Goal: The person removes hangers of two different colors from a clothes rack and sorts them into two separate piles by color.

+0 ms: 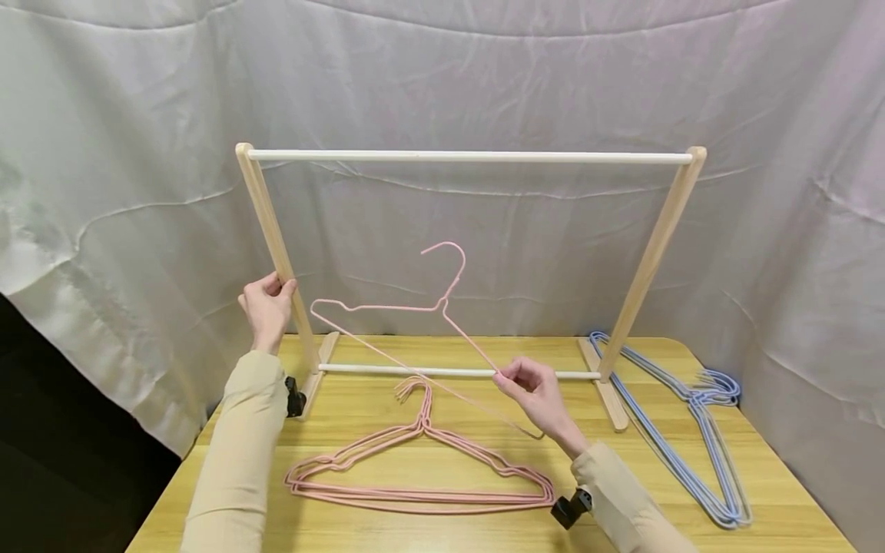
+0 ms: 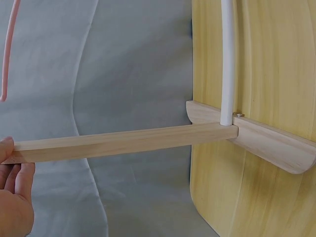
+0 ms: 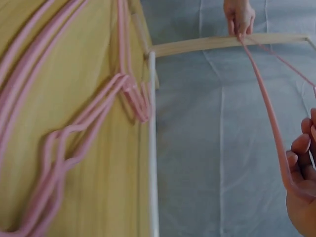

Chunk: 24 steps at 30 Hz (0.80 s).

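My left hand (image 1: 266, 309) grips the left wooden post (image 1: 266, 215) of a garment rack, thumb on one side and fingers on the other, as the left wrist view also shows. With my right hand (image 1: 535, 392) I pinch a pink wire hanger (image 1: 394, 308) near its right shoulder. That hanger is held up tilted, its hook (image 1: 452, 246) high and below the rack's white top rail (image 1: 470, 157). Beneath it on the table lies a stack of pink hangers (image 1: 422, 491), hooks toward the rack. In the right wrist view, the held hanger's wire (image 3: 266, 106) runs up from my right hand (image 3: 303, 197).
The rack's white lower rail (image 1: 387, 370) joins two wooden feet (image 1: 611, 399) on the wooden table (image 1: 228, 491). Several blue hangers (image 1: 698, 415) lie at the right, partly behind the right post (image 1: 653, 261). A grey curtain (image 1: 484, 92) hangs behind.
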Each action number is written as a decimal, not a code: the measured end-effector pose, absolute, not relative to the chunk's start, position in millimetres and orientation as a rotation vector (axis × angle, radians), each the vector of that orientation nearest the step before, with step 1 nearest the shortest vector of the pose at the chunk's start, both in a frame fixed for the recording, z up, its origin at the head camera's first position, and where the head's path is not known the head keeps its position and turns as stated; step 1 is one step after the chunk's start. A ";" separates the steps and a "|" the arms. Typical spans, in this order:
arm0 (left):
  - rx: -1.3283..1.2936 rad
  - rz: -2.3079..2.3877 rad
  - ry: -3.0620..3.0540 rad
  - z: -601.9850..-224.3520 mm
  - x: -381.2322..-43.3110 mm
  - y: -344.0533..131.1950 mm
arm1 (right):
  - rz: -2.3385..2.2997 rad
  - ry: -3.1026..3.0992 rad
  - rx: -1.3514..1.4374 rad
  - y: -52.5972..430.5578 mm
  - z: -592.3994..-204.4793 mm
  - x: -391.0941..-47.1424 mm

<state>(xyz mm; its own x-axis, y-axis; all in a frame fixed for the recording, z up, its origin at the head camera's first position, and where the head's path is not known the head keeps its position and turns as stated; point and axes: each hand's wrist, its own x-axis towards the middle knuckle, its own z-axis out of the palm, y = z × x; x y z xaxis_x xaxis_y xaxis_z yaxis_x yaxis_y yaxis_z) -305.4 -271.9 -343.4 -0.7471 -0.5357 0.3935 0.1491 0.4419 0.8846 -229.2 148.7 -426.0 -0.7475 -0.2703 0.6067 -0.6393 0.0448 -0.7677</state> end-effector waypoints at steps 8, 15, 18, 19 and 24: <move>0.318 -1.320 -2.040 -343.3 -305.5 -271.2 | 1.779 -2.260 0.925 163.5 -445.1 -218.3; 0.314 -1.340 -2.039 -343.2 -304.5 -271.3 | 1.800 -2.366 0.993 165.2 -467.9 -213.6; 0.318 -1.346 -2.037 -342.9 -304.3 -271.1 | 1.829 -2.398 1.012 164.9 -475.4 -211.4; 0.318 -1.351 -2.037 -342.8 -304.4 -271.0 | 1.839 -2.405 1.025 164.8 -477.5 -210.6; 0.330 -1.372 -2.037 -342.3 -304.2 -270.9 | 1.824 -2.490 1.061 165.0 -487.4 -207.4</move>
